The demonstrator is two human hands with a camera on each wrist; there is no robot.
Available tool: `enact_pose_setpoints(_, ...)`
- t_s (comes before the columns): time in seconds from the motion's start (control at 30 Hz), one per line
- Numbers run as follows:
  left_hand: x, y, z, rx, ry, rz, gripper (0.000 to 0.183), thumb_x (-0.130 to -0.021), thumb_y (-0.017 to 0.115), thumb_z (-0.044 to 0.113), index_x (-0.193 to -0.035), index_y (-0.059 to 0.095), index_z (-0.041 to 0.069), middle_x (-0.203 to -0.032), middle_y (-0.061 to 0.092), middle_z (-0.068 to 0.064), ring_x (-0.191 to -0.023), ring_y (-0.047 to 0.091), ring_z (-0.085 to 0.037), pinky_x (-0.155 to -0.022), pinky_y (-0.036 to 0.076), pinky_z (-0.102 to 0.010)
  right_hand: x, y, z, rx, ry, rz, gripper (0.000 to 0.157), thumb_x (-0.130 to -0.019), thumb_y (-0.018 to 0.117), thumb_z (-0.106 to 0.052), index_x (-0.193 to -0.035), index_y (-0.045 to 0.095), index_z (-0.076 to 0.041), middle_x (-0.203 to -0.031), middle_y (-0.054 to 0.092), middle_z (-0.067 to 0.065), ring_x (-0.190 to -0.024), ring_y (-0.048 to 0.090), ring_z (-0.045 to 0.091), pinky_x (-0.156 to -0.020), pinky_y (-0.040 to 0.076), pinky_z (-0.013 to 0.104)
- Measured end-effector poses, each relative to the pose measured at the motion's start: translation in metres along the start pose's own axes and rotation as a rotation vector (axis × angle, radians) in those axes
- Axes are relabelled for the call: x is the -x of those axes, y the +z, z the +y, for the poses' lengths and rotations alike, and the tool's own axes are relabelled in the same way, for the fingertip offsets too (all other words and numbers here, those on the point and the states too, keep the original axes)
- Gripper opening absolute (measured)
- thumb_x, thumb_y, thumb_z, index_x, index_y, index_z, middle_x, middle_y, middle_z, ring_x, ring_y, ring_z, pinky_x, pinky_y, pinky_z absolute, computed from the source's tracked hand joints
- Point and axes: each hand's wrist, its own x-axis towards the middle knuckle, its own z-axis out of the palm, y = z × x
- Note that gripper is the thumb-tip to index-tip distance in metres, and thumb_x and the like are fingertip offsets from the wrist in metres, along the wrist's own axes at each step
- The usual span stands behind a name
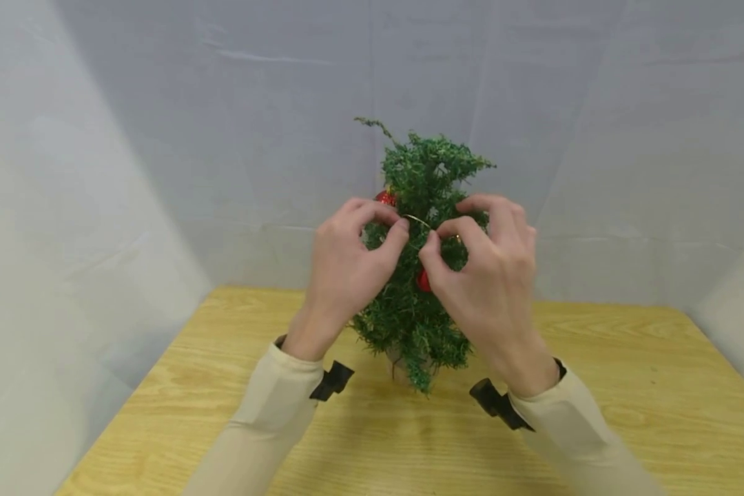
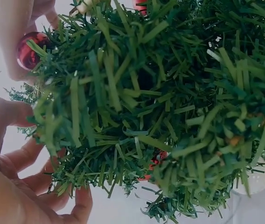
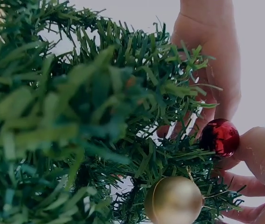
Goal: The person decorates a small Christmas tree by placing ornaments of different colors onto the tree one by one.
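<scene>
A small artificial Christmas tree point(image 1: 418, 324) stands upright before me. In front of its upper half, my left hand point(image 1: 353, 258) and right hand point(image 1: 492, 275) each pinch a thin gold string point(image 1: 418, 220) between thumb and forefinger, so it arcs across the gap. A shiny red ball point(image 3: 220, 137) sits beside the right thumb, among the branch tips; the head view shows only part of it. Whether the string belongs to that ball is hidden. The left hand's remaining fingers point(image 2: 39, 179) spread beside the green needles.
A gold ball point(image 3: 174, 200) hangs on the tree's right side. A glittery red ornament point(image 1: 386, 198) shows at the upper left, above the left hand. The wooden table point(image 1: 223, 386) carries the tree, and pale sheeting point(image 1: 273, 138) hangs behind it.
</scene>
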Motion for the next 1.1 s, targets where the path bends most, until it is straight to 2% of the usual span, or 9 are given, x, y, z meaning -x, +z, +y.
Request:
enact_pose_setpoints(0.17, 0.0, 0.002, 0.0, -0.02, -0.045, -0.037, 0.017, -0.098, 0.065, 0.024, -0.098, 0.077, 0.011, -0.111, 0.07, -0.006, -0.104, 0.069, -0.028, -0.091, 0.054, -0.048, 0.0, 0.002, 0.0, 0.019, 0.026, 0.005, 0.016, -0.092, 0.067, -0.013, -0.081, 0.071, -0.002, -0.115, 0.063, 0.024, -0.111, 0.054, 0.046, -0.083, 0.04, 0.06)
enact_pose_setpoints(0.3, 0.003, 0.0, 0.001, -0.059, -0.055, -0.071, 0.017, -0.098, 0.064, 0.024, -0.095, 0.077, 0.013, -0.113, 0.07, -0.004, -0.108, 0.067, -0.028, -0.093, 0.053, -0.047, 0.002, 0.0, -0.001, 0.039, -0.007, -0.021, 0.016, -0.09, 0.068, -0.012, -0.077, 0.07, -0.002, -0.117, 0.062, 0.024, -0.112, 0.053, 0.048, -0.084, 0.041, 0.062)
enact_pose_setpoints(0.4, 0.008, -0.003, 0.003, -0.083, -0.046, -0.103, 0.017, -0.098, 0.064, 0.025, -0.093, 0.076, 0.015, -0.117, 0.07, -0.003, -0.113, 0.064, -0.027, -0.097, 0.051, -0.047, 0.006, -0.004, -0.003, 0.018, -0.033, -0.065, 0.015, -0.088, 0.069, -0.011, -0.074, 0.069, -0.006, -0.12, 0.062, 0.023, -0.117, 0.052, 0.048, -0.09, 0.04, 0.067)
enact_pose_setpoints(0.6, 0.014, -0.01, 0.004, -0.075, -0.016, -0.154, 0.015, -0.097, 0.065, 0.022, -0.091, 0.075, 0.014, -0.124, 0.068, -0.005, -0.121, 0.06, -0.028, -0.103, 0.049, -0.05, 0.011, -0.007, -0.007, -0.067, -0.032, -0.124, 0.013, -0.087, 0.072, -0.008, -0.074, 0.069, -0.009, -0.128, 0.059, 0.022, -0.132, 0.045, 0.048, -0.109, 0.022, 0.075)
enact_pose_setpoints(0.7, 0.016, -0.012, 0.002, -0.082, 0.001, -0.191, 0.014, -0.097, 0.065, 0.022, -0.093, 0.076, 0.014, -0.127, 0.067, -0.006, -0.123, 0.059, -0.028, -0.103, 0.049, -0.05, 0.013, -0.007, -0.007, -0.081, -0.036, -0.118, 0.01, -0.086, 0.074, -0.007, -0.076, 0.07, -0.008, -0.129, 0.059, 0.022, -0.134, 0.044, 0.048, -0.111, 0.017, 0.077)
enact_pose_setpoints(0.83, 0.019, -0.011, -0.001, -0.084, 0.006, -0.218, 0.013, -0.098, 0.066, 0.024, -0.097, 0.076, 0.015, -0.13, 0.065, -0.007, -0.126, 0.057, -0.028, -0.105, 0.048, -0.051, 0.016, -0.007, -0.004, -0.08, -0.051, -0.111, 0.008, -0.085, 0.076, -0.008, -0.081, 0.069, -0.008, -0.13, 0.058, 0.023, -0.135, 0.044, 0.049, -0.111, 0.016, 0.077)
enact_pose_setpoints(0.97, 0.024, -0.011, -0.003, -0.058, 0.016, -0.189, 0.012, -0.099, 0.066, 0.023, -0.101, 0.075, 0.016, -0.135, 0.062, -0.007, -0.131, 0.054, -0.028, -0.109, 0.045, -0.051, 0.019, -0.012, 0.0, -0.095, -0.063, -0.105, 0.012, -0.086, 0.077, -0.011, -0.093, 0.068, -0.005, -0.131, 0.058, 0.025, -0.135, 0.046, 0.048, -0.112, 0.019, 0.073)
enact_pose_setpoints(1.1, 0.032, -0.016, -0.007, -0.05, 0.076, -0.092, 0.012, -0.097, 0.068, 0.019, -0.105, 0.075, 0.014, -0.136, 0.062, -0.01, -0.132, 0.053, -0.028, -0.111, 0.043, -0.051, 0.021, -0.02, 0.005, -0.153, -0.057, -0.056, 0.024, -0.085, 0.076, -0.009, -0.106, 0.069, -0.002, -0.131, 0.06, 0.025, -0.132, 0.05, 0.045, -0.11, 0.024, 0.068)
